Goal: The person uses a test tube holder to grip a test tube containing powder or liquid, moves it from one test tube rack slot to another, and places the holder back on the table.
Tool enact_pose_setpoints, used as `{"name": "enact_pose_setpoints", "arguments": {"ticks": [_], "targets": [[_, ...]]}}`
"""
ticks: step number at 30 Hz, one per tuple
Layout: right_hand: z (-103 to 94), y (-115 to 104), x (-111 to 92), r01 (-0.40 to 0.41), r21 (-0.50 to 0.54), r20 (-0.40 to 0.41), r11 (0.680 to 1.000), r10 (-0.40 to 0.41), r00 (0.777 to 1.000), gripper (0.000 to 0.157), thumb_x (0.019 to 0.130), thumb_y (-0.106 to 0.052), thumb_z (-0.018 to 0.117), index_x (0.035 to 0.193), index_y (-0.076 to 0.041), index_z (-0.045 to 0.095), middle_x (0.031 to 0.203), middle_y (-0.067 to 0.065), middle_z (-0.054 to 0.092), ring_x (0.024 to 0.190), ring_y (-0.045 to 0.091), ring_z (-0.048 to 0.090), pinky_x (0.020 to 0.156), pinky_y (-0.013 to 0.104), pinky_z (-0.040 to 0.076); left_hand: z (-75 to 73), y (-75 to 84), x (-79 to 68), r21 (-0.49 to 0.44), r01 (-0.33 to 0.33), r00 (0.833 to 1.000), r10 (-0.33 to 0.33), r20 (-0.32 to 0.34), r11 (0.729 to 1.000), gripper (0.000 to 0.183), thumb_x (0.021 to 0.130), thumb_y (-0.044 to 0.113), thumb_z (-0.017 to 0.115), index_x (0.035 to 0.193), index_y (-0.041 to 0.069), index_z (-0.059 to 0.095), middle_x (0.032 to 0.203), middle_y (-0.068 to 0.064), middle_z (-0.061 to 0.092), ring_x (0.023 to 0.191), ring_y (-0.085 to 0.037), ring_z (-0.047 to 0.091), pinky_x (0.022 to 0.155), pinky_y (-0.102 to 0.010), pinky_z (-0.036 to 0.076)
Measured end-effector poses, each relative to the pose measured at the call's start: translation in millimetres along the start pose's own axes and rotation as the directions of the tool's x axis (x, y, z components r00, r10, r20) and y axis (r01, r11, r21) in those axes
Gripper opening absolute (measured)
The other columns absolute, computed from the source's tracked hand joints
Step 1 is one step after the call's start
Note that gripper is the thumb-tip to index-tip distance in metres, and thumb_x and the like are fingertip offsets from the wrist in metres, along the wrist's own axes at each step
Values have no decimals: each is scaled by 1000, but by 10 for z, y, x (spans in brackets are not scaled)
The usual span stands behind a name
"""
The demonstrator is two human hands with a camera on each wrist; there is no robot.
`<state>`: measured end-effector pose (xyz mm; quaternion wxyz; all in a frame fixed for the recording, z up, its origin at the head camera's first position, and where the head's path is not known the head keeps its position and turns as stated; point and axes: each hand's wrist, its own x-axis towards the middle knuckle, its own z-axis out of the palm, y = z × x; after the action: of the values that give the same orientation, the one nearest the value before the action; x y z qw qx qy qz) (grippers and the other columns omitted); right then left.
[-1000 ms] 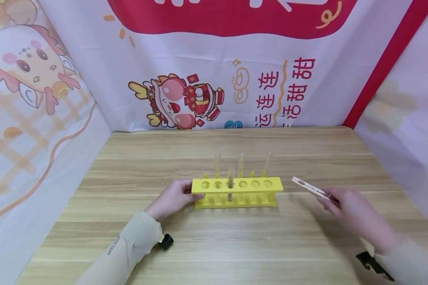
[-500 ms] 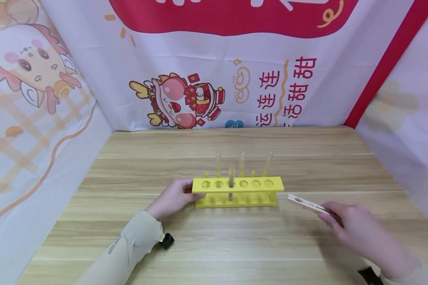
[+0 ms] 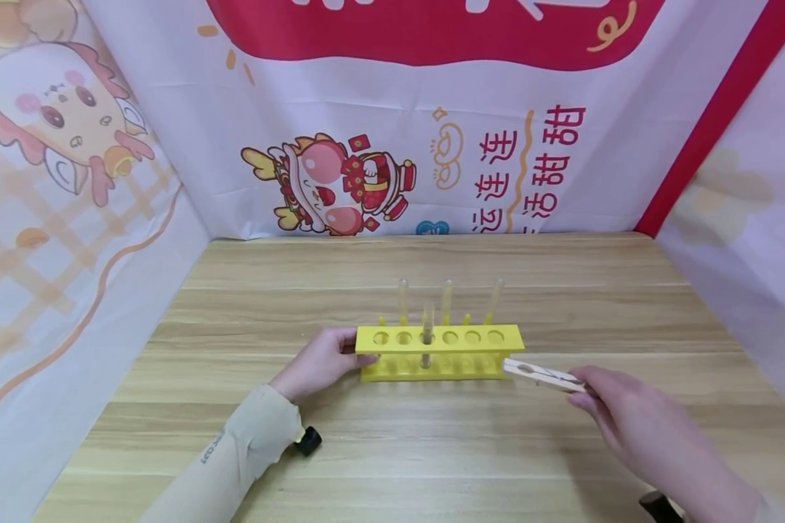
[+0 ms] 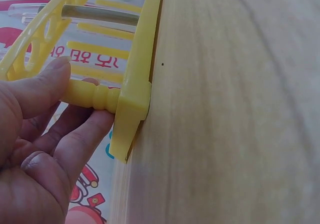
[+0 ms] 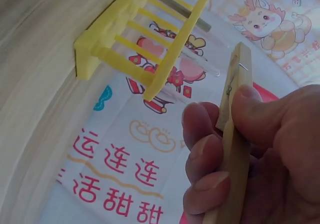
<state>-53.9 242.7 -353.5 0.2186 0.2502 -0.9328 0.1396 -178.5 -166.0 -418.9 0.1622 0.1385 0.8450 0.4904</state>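
Observation:
A yellow test tube rack stands on the wooden table. My left hand grips its left end, thumb and fingers around the round end post in the left wrist view. One test tube with dark grey-brown contents stands upright in the third hole from the left. Clear tubes sit upside down over pegs along the back of the rack. In my right hand is a wooden test tube holder, pinched between thumb and fingers. Its tip points left, overlapping the rack's lower right corner in the head view.
Wood-grain tabletop extends around the rack on all sides. A printed white cloth hangs behind the table, and similar cloth walls flank it left and right. Black wrist-camera parts sit at both sleeves.
My right hand has moved left with the wooden test tube holder, bringing its tip to the rack's right end. The left hand stays on the rack, and the head view has shifted slightly.

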Motion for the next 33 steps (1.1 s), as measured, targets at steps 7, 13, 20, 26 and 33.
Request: {"name": "enact_pose_setpoints", "arguments": {"ticks": [7, 13, 20, 26, 33], "targets": [[1, -85, 144, 1, 14, -20, 1000, 0, 1000, 15, 90, -19, 74, 98, -16, 62, 75, -15, 48, 64, 4, 43, 51, 27, 40, -1, 3, -2, 1, 20, 1000, -20, -4, 1000, 31, 90, 23, 75, 121, 22, 69, 116, 7, 69, 105, -12, 63, 94, -39, 51], [28, -118, 319, 52, 27, -57, 998, -51, 997, 21, 98, -32, 62, 97, -11, 63, 79, -8, 57, 64, 8, 47, 49, 29, 45, -6, 12, -5, 2, 11, 1000, -11, 0, 1000, 31, 91, 22, 75, 121, 22, 69, 116, 7, 69, 106, -12, 63, 96, -39, 50], [58, -161, 540, 113, 19, -123, 993, -110, 986, 47, 103, -48, 42, 98, -8, 66, 80, -2, 62, 61, 12, 53, 47, 36, 47, -11, 9, 7, 4, 6, 1000, -6, 4, 1000, 30, 90, 23, 75, 119, 21, 70, 115, 7, 69, 106, -12, 63, 97, -40, 49], [66, -184, 712, 119, 46, -115, 992, -113, 987, 17, 93, -21, 71, 91, -5, 66, 77, -2, 59, 62, 11, 51, 50, 34, 49, -13, -12, 21, 3, -32, 999, 32, 4, 999, 28, 89, 23, 77, 116, 20, 71, 112, 6, 70, 106, -13, 64, 97, -39, 50], [107, -204, 925, 81, 83, -81, 993, -75, 994, 13, 81, -7, 81, 89, -5, 70, 77, -2, 59, 65, 12, 53, 58, 35, 52, -10, -22, 20, -15, -43, 999, 43, 4, 999, 28, 88, 23, 77, 115, 19, 71, 112, 5, 71, 106, -12, 64, 96, -38, 50]]}}
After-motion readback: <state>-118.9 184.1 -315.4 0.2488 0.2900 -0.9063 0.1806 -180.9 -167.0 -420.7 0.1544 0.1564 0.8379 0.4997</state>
